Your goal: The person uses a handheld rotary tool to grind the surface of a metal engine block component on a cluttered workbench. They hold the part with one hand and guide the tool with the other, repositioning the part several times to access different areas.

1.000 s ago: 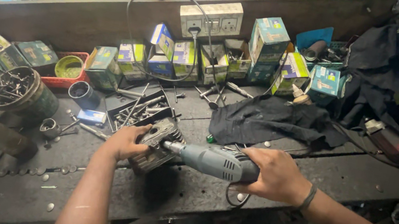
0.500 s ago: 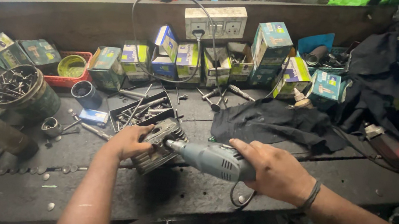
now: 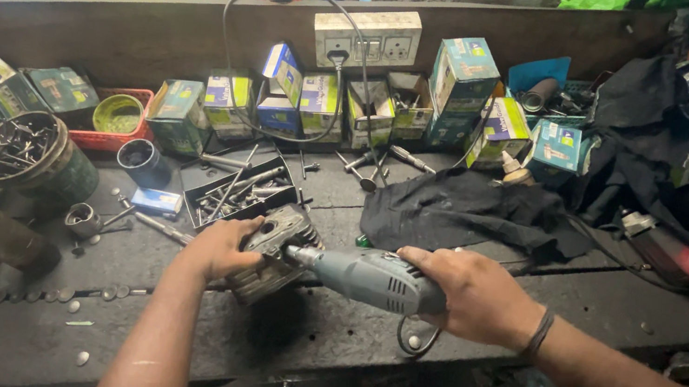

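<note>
Head view, looking down on a cluttered dark bench: right hand wrapped tight around a grey rotary grinder, tip pressed to a grimy metal engine part at mid-bench, left hand clamped on its near edge. Likely heavy, rigid, greasy; best held by the outer body.

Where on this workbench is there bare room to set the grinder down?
The bare stretch of bench right of the right hand, in front of the black cloth, is free. The front edge below the left hand holds only small scattered washers. Behind the metal part it is crowded: tray of bolts, boxes, tin of screws.
</note>
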Available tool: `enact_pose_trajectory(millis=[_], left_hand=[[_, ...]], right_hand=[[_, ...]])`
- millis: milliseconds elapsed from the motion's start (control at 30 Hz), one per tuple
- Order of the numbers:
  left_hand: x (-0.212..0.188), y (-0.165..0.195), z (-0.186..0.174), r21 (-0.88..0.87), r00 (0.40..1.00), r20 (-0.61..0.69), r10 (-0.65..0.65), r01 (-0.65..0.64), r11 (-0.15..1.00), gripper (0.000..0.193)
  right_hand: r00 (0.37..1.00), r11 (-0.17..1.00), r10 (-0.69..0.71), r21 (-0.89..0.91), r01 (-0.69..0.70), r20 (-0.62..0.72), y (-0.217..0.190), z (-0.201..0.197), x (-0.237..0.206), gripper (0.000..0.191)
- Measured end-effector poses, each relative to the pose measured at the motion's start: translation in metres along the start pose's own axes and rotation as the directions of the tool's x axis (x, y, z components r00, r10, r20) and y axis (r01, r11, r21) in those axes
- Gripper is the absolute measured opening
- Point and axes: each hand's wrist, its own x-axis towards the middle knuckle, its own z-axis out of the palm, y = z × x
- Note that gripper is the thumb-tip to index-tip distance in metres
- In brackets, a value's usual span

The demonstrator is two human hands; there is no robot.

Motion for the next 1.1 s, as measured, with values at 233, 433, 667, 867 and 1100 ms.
enact_pose_trajectory(millis=[233,433,667,867,1100], left_hand=[[-0.007,0.005,0.002,0.031,0.999,-0.032,0.043,-0.042,0.999,0.085],[-0.008,0.010,0.003,0.053,0.999,-0.035,0.038,-0.036,0.998,0.087],[-0.002,0.004,0.003,0.041,1.000,-0.022,0.012,-0.011,0.999,0.087],[-0.001,0.004,0.003,0.039,0.999,-0.002,-0.046,0.046,0.998,0.085],[-0.009,0.010,0.005,0.062,0.999,-0.042,0.011,-0.008,0.998,0.086]], right_hand=[[0.998,0.998,0.000,-0.064,-0.004,-0.056,-0.019,-0.004,0.006,0.078],[0.960,0.934,0.277,0.242,-0.262,-0.033,-0.012,-0.002,0.010,0.070],[0.977,0.999,0.044,0.034,-0.038,-0.206,-0.013,0.031,-0.018,0.081],[0.905,0.960,-0.239,-0.228,0.164,-0.353,-0.020,0.061,-0.043,0.080],[0.926,0.971,0.217,0.169,-0.172,-0.308,-0.024,0.059,-0.033,0.078]])
